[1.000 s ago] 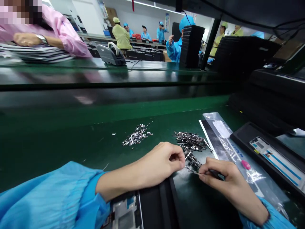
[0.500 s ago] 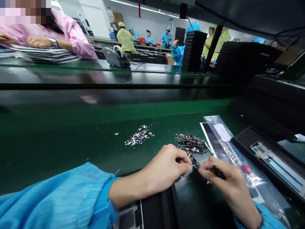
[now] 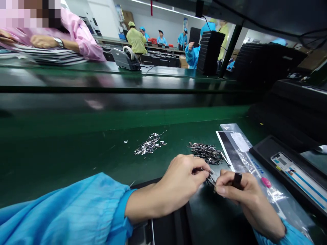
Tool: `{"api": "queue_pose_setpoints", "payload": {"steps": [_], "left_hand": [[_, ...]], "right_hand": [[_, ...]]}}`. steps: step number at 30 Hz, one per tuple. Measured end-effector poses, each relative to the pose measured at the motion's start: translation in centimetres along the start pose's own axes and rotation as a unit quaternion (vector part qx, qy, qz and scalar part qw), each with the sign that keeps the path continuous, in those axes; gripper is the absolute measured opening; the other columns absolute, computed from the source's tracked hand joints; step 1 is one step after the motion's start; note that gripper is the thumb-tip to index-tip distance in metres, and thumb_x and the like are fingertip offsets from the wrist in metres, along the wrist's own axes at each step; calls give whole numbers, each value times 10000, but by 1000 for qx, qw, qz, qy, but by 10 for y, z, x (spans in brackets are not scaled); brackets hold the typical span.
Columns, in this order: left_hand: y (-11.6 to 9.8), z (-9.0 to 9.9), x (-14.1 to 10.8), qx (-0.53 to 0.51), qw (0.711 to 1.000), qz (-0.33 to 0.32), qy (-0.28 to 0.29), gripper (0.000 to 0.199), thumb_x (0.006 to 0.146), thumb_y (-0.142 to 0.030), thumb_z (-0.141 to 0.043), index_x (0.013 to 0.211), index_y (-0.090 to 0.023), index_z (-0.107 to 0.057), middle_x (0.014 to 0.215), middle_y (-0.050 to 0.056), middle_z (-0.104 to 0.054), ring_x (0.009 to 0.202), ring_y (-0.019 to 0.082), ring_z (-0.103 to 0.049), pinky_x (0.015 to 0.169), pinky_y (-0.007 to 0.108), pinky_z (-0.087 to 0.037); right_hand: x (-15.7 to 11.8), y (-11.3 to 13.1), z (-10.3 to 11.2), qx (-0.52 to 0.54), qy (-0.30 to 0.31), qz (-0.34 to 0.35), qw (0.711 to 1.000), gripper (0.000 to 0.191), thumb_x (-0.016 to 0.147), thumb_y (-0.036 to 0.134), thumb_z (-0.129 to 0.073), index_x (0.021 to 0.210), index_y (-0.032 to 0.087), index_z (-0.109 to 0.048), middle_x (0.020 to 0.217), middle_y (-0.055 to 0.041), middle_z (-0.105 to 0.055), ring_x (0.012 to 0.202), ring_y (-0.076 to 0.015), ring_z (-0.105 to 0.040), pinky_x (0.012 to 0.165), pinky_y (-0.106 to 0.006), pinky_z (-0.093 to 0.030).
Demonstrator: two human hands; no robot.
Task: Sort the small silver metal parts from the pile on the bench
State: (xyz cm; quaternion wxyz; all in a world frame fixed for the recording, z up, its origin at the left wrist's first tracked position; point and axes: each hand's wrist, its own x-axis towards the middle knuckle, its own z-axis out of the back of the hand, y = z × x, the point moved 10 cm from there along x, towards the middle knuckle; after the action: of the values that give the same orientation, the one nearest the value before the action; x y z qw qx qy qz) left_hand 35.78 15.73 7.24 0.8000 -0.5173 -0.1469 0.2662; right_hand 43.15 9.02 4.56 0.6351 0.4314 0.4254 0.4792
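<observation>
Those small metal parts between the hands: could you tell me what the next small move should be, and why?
Probably draw one part clear of the pile: the left hand and the right hand, which holds a dark tool, meet fingertip to fingertip over the nearer pile of metal parts.

Both arms are in loose, bright blue sleeves [image 3: 76, 207] of thin, slightly shiny fabric (kinda crinkly), gathered at the cuffs. The left hand [image 3: 182, 178] and right hand [image 3: 236, 190] are bare, no gloves or rings.
</observation>
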Motion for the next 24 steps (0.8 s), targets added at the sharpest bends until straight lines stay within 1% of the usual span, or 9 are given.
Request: {"api": "queue_pose_setpoints", "payload": {"steps": [3,6,9,11,14,16,19,21,24], "left_hand": [[10,1,-1,-40,997,57,17,154,724,-169,-481,692,-112,-620,535,-19,-500,509,96,-417,491,200,-315],[13,2,-4,-70,993,93,31,153,709,-183,-486,661,-93,-601,496,-26,-460,486,84,-397,463,182,-301],[12,2,-7,-75,991,106,39,126,670,-169,-500,610,-93,-580,494,-25,-465,487,80,-403,458,173,-299],[11,0,-8,-68,991,102,44,114,650,-159,-498,585,-102,-573,495,-30,-460,494,77,-397,465,171,-298],[7,-6,-10,-50,993,93,56,103,627,-147,-493,566,-112,-568,499,-35,-456,503,77,-389,464,170,-290],[3,-9,-13,-32,994,91,60,93,610,-132,-488,549,-118,-556,474,-42,-432,479,72,-363,437,170,-262],[-4,-12,-19,7,994,92,60,96,582,-95,-471,498,-125,-508,426,-54,-369,442,64,-306,405,176,-211],[-10,-16,-23,1,994,81,67,91,592,-103,-479,511,-128,-511,437,-52,-376,454,68,-319,415,176,-227],[-20,-21,-29,-90,993,43,70,63,640,-171,-522,609,-130,-558,517,-42,-447,519,81,-382,485,174,-303]], "right_hand": [[0,4,14,-75,-76,34,994,235,758,378,-512,639,179,-551,607,19,-456,578,-95,-409,531,-236,-308],[-4,12,23,-156,-158,87,971,143,762,324,-511,797,200,-575,732,-6,-518,682,-128,-484,603,-251,-350],[-16,28,21,-205,-213,160,942,177,771,225,-490,941,224,-541,828,-23,-521,753,-136,-504,661,-250,-371],[-23,42,10,-208,-190,214,935,171,783,166,-469,928,239,-526,813,-13,-526,729,-117,-512,633,-223,-389],[-30,54,-8,-178,-114,259,942,168,782,119,-469,894,237,-510,728,15,-518,641,-86,-500,553,-189,-392],[-32,56,-12,-161,-87,256,949,142,782,117,-465,857,229,-511,690,26,-502,607,-76,-485,527,-183,-378],[-34,51,-13,-156,-73,222,960,87,790,153,-457,755,207,-515,643,27,-482,573,-70,-460,499,-185,-345],[-35,42,-7,-116,-91,183,972,113,786,207,-474,686,199,-527,600,27,-463,539,-72,-429,484,-199,-316],[-39,20,4,27,-134,105,985,154,742,299,-539,627,202,-570,567,21,-436,495,-70,-375,443,-213,-267]]}}
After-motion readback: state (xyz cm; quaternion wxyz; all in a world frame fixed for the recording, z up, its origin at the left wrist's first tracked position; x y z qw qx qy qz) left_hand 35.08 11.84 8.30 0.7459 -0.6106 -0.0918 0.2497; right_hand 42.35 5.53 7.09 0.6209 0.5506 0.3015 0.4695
